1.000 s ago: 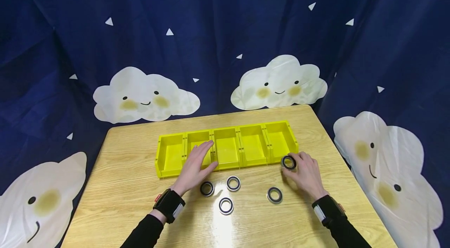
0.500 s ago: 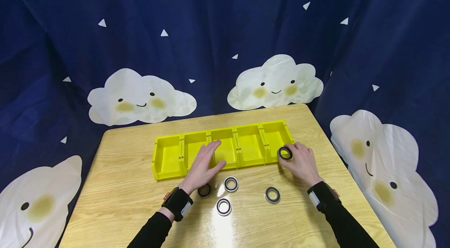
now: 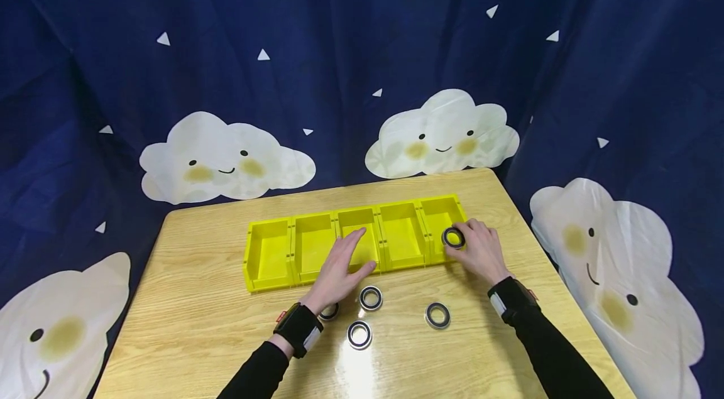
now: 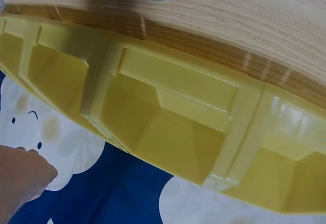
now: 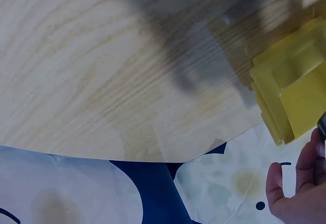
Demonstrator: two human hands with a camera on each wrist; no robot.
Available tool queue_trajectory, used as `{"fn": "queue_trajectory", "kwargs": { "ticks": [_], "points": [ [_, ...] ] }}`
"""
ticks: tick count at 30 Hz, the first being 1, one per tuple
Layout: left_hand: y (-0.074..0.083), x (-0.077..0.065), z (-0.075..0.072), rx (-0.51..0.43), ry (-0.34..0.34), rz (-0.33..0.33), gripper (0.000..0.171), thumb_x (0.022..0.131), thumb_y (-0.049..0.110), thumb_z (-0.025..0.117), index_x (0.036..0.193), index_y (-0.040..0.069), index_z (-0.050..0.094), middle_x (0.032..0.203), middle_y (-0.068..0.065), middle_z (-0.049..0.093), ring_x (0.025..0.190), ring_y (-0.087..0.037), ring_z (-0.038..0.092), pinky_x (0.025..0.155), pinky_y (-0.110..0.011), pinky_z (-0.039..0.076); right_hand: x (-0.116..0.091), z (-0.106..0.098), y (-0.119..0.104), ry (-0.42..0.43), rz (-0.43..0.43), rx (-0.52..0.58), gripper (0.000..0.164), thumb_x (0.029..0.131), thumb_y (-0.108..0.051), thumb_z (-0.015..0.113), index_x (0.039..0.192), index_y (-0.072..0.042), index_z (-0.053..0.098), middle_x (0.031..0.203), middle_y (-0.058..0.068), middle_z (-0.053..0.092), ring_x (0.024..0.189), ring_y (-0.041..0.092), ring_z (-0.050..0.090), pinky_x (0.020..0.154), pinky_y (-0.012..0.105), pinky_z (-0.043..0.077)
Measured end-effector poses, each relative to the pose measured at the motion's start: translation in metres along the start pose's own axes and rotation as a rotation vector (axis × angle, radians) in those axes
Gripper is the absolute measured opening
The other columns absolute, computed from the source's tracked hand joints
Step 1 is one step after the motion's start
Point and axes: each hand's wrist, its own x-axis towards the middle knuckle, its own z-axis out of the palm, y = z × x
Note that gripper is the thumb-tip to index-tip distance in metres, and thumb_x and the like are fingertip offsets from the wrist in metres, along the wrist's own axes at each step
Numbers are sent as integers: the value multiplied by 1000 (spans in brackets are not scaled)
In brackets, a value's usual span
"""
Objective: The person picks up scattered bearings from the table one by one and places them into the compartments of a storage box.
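Note:
My right hand (image 3: 479, 251) pinches a ball bearing (image 3: 454, 237), a metal ring with a dark seal, over the front of the rightmost compartment of the yellow bin row (image 3: 400, 233). In the right wrist view only the fingers (image 5: 305, 165) and a dark sliver of that bearing show at the right edge. My left hand (image 3: 338, 273) holds nothing; its fingers reach forward over the front edge of the middle compartment, thumb spread. Beneath its wrist lies a partly hidden bearing (image 3: 329, 311). Two more bearings, one farther back (image 3: 370, 298) and one nearer (image 3: 359, 335), lie to its right.
Another bearing (image 3: 438, 315) lies on the wooden table (image 3: 203, 311), front right of the others. The bins stand side by side near the table's back. Behind the table hangs a dark blue curtain (image 3: 339, 41) with cloud faces.
My right hand has carried its bearing forward and left, from beside the bin's front corner to over the rightmost compartment. My left hand has shifted right, covering part of one bearing.

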Motion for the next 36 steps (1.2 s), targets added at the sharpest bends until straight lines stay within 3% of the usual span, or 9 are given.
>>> {"fn": "queue_trajectory", "kwargs": {
  "ticks": [21,30,36],
  "points": [
    [18,19,13,-26,-39,-12,74,96,39,63,158,11,32,161,-15,38,152,-33,33,128,-52,14,36,-3,2,-105,-10,-70,53,78,-33,82,120,-4,69,109,19,64,106,40,56,88,57,39],
    [14,37,15,12,-56,-10,73,98,40,60,157,8,32,161,-17,37,152,-32,33,127,-56,16,54,1,1,-190,20,-126,53,79,-34,81,121,-4,69,115,19,65,109,39,52,92,57,37],
    [16,46,15,-5,-72,-54,75,98,44,59,158,9,31,163,-18,34,153,-32,29,129,-51,13,60,6,0,-209,-6,-175,52,79,-34,80,121,-5,69,113,18,66,110,39,51,93,58,36]
  ]
}}
